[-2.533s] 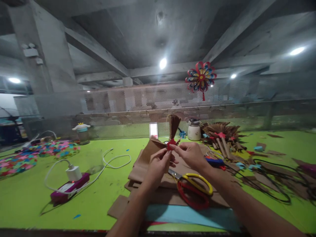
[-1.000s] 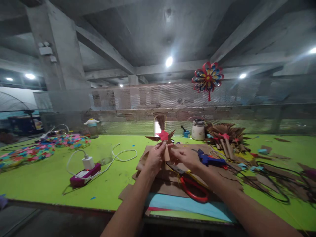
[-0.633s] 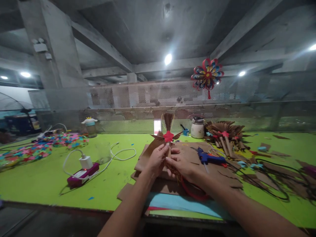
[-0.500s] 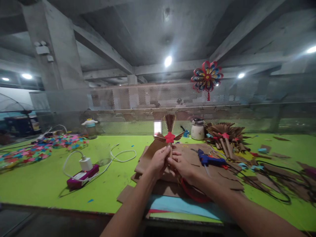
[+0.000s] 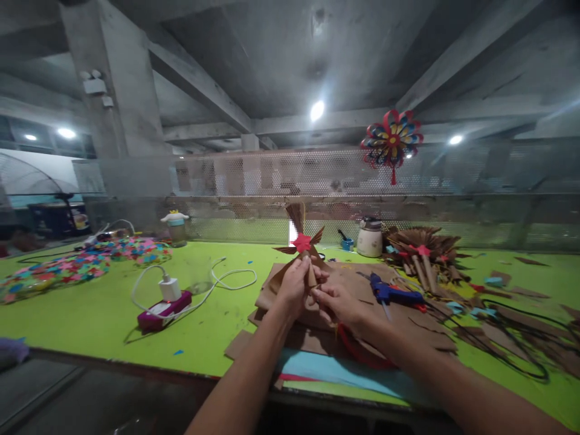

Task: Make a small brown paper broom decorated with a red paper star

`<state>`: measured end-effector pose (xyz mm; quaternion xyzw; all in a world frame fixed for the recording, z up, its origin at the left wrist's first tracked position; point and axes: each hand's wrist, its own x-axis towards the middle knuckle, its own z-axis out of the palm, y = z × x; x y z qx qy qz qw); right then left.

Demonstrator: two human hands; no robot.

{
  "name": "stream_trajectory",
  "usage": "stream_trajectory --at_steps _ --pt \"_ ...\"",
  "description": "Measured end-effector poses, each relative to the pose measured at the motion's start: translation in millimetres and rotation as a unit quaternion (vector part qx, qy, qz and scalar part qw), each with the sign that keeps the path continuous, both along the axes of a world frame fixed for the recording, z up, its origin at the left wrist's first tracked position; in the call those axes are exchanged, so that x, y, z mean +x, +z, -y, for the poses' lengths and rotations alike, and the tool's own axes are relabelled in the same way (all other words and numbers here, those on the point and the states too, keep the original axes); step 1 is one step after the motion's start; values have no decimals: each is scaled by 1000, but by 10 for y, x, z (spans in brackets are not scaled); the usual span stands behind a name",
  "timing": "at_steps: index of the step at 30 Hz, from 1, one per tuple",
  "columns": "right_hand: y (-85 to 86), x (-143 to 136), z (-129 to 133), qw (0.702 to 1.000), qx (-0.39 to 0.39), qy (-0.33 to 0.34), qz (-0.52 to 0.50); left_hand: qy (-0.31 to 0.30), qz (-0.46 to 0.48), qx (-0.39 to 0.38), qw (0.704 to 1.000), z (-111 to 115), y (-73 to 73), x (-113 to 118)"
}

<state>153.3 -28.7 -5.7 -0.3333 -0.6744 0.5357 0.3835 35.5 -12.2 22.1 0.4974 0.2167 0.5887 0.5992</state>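
Note:
A brown pleated paper figure with a red star [image 5: 302,243] at its middle stands upright over the brown paper sheets [image 5: 348,275]. My left hand [image 5: 295,281] is closed round its rolled paper stem, just under the star. My right hand [image 5: 334,302] is at the lower end of the stem, thumb and fingers pinched together; what lies between them is too small to make out. Red scissor-like handles [image 5: 362,350] show partly beneath my right forearm. A blue glue gun [image 5: 392,292] lies on the brown sheets, right of my hands.
Similar brown paper pieces [image 5: 426,257] are piled at the right, near black cables and scraps. A purple power strip [image 5: 165,311] with a white charger sits left. Behind are a pale jar [image 5: 370,237] and a mesh partition [image 5: 254,175]. A colourful ornament [image 5: 393,140] hangs above.
The paper figure has tilted to the left in my left hand. My right hand has shifted to the stem's lower end. The whole view has turned slightly left.

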Motion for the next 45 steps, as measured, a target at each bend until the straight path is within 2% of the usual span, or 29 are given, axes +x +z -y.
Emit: stream_trajectory --at_steps 8,13,17,21,23,25,26,29,31,32,34,37,39,42,45 --pt "-58 -51 113 997 -45 36 -54 3 9 -10 1000 30 0 29" --pt "-44 -33 144 990 -83 92 -72 10 -18 1 1000 35 31 32" --pt "-18 -26 193 989 -87 95 -73 -3 -29 1 1000 36 36 26" --pt "15 -8 256 987 -99 113 -49 0 -12 7 1000 28 20 29" --pt "54 18 308 987 -91 135 9 4 -3 9 1000 26 24 22" --pt "120 70 375 979 -42 168 111 5 0 20 1000 33 37 9" --pt "164 107 412 968 10 185 170 2 -2 29 1000 39 45 1" --pt "323 260 522 894 197 256 311 -7 -9 49 999 58 64 -19" --pt "437 378 578 851 253 297 351 -14 -15 51 999 66 68 -22" --pt "490 433 592 846 256 303 357 -17 -17 52 998 70 69 -19" --pt "580 522 577 874 254 246 334 -25 -18 54 998 78 75 -7" --pt "633 552 433 941 251 21 224 -42 -4 47 998 102 104 21" --pt "591 487 291 960 220 -95 147 -46 10 39 998 122 127 37" --pt "433 300 131 987 118 -80 80 -51 18 30 998 148 141 49" --pt "259 111 105 996 48 -69 -2 -66 6 17 998 166 132 51"
